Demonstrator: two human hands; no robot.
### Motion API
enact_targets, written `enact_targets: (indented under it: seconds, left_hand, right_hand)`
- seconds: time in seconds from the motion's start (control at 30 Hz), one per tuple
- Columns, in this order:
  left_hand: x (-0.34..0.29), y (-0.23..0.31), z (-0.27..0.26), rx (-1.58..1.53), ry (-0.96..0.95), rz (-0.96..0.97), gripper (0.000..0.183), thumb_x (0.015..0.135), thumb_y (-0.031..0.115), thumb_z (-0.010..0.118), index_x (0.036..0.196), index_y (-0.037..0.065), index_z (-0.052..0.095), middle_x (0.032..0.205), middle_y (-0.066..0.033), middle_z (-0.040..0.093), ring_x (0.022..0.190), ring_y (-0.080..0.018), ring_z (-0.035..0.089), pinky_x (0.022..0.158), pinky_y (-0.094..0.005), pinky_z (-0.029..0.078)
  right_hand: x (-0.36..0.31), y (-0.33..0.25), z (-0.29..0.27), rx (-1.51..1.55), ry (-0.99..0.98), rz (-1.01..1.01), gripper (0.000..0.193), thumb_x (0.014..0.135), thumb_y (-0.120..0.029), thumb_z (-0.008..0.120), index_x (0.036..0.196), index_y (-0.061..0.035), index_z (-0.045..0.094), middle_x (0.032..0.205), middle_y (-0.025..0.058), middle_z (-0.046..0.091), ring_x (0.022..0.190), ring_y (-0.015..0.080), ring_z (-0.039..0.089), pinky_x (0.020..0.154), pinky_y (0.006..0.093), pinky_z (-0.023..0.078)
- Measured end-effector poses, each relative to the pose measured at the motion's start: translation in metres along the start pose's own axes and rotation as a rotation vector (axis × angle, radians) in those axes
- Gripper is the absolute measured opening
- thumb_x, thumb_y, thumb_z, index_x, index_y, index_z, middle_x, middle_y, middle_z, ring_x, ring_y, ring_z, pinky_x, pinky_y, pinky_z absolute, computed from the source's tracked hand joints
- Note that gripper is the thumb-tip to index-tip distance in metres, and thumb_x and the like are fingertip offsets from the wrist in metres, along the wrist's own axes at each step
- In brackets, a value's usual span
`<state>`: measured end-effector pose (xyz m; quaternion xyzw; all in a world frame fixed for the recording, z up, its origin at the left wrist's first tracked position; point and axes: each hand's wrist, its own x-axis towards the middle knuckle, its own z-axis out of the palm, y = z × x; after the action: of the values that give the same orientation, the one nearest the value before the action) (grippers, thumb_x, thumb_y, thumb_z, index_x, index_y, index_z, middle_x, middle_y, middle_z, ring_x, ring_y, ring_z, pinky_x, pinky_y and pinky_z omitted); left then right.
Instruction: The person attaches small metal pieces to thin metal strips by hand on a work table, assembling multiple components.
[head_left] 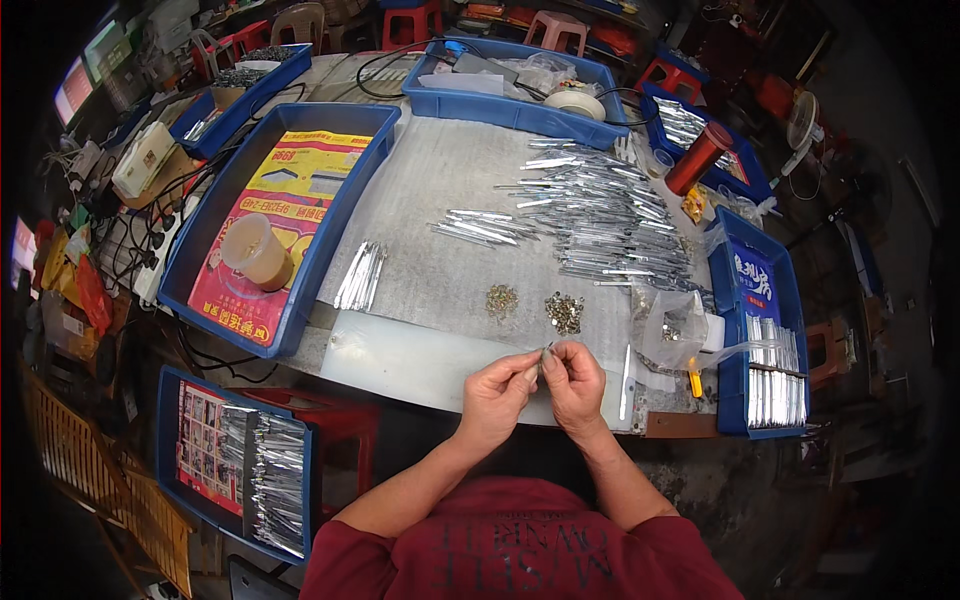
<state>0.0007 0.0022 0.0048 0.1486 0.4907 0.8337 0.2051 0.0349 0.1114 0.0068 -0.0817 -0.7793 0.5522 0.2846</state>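
My left hand and my right hand meet over the table's near edge, thumbs and fingers pinched together. Whatever sits between the fingertips is too small to make out. Just beyond them lies a pile of small shiny metal pieces. A smaller pile of yellowish small pieces is to its left. Farther back, a big heap of thin silver metal strips spreads over the table, with a smaller group of strips beside it. Another bundle of strips lies at the left.
A blue tray on the left holds a cup of brownish stuff. Another blue tray at the right contains stacked strips. A clear plastic bag stands near a yellow-handled tool. A red cylinder stands at the back right.
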Motion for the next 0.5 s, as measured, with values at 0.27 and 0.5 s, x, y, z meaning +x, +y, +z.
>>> enact_targets:
  seconds: [0.27,0.5]
  left_hand:
    - [-0.0014,-0.0049,0.0021,0.15,0.004,0.11,0.021,0.081,0.002,0.05,0.101,0.002,0.056,0.069,-0.0004,0.051,0.056,-0.0025,0.041,0.047,-0.0151,0.033]
    - [-0.0004,-0.0036,0.0031,0.173,0.024,0.133,0.022,0.079,-0.002,0.05,0.099,0.001,0.057,0.067,-0.0018,0.051,0.057,-0.0054,0.044,0.048,-0.018,0.035]
  right_hand:
    - [-0.0015,-0.0027,-0.0003,-0.054,0.017,-0.047,0.013,0.083,-0.011,0.049,0.075,0.0002,0.048,0.059,-0.0019,0.043,0.054,0.0038,0.036,0.046,0.0182,0.031]
    - [-0.0047,0.0026,-0.0009,-0.044,0.025,0.033,0.012,0.08,-0.009,0.05,0.074,0.0009,0.048,0.058,0.0071,0.047,0.051,0.0132,0.044,0.047,0.0261,0.037]
